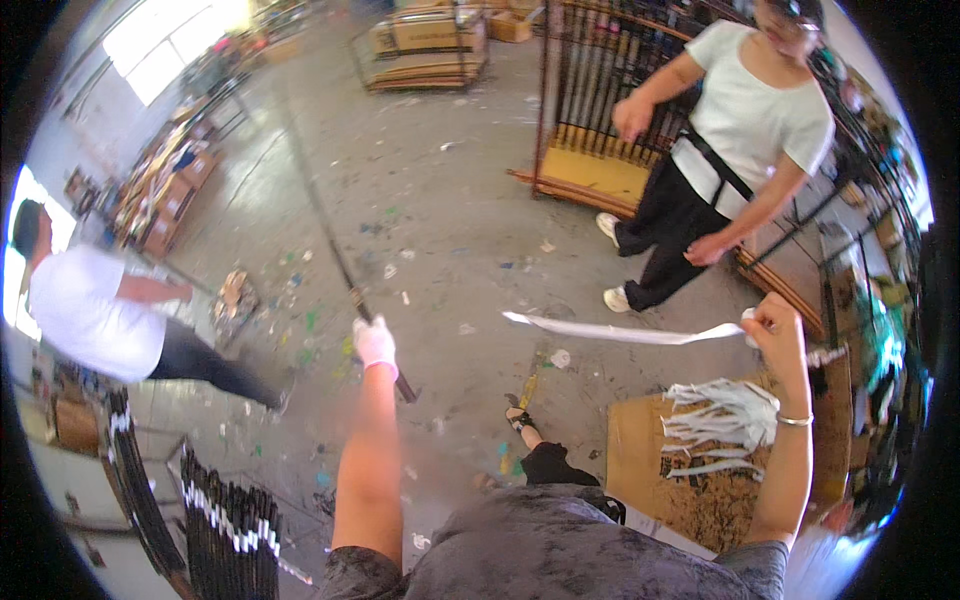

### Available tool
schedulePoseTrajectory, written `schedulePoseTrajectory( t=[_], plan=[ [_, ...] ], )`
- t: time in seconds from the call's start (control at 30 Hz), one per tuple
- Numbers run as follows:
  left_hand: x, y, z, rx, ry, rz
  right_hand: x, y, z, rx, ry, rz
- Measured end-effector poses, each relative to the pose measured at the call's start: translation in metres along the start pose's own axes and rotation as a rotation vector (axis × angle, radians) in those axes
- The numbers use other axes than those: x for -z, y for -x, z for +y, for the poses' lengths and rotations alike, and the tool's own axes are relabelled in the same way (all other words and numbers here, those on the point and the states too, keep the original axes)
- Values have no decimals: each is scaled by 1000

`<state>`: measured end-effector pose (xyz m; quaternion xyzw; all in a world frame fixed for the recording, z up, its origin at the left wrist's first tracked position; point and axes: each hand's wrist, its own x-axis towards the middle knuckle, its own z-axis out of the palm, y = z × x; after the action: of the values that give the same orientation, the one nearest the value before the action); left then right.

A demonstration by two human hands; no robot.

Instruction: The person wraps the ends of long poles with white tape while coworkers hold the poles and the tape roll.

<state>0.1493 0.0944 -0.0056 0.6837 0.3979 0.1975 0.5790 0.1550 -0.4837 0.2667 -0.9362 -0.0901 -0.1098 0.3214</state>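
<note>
A long, dark, thin fishing rod [338, 262] slants up and away to the far left, its butt end low near the middle. My left hand [374, 342], in a white glove, is wrapped round it near that end. Out to the right, my bare right hand [778, 328] pinches one end of a white strip [620, 332]. The strip stretches leftward through the air, its other end free and apart from the rod. Below my right hand, a bundle of similar white strips [722, 425] lies on a brown cardboard box [640, 470].
Many dark rods with white bands [230, 520] stand at the lower left. A person in white [745, 110] stands at the right by a rack of rods [590, 90]; another person [95, 310] is at the left. Scraps litter the grey floor [450, 230].
</note>
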Motion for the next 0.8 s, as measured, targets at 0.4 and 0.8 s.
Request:
schedulePoseTrajectory(
  t=[0.4, 0.8],
  plan=[
    [-246, 92, 107, 886, 873, -399, 17, 180, 93, -471, 865, 43],
    [-446, 108, 115, 913, 943, -760, 40, 158, 121, -706, 821, 219]
  ],
)
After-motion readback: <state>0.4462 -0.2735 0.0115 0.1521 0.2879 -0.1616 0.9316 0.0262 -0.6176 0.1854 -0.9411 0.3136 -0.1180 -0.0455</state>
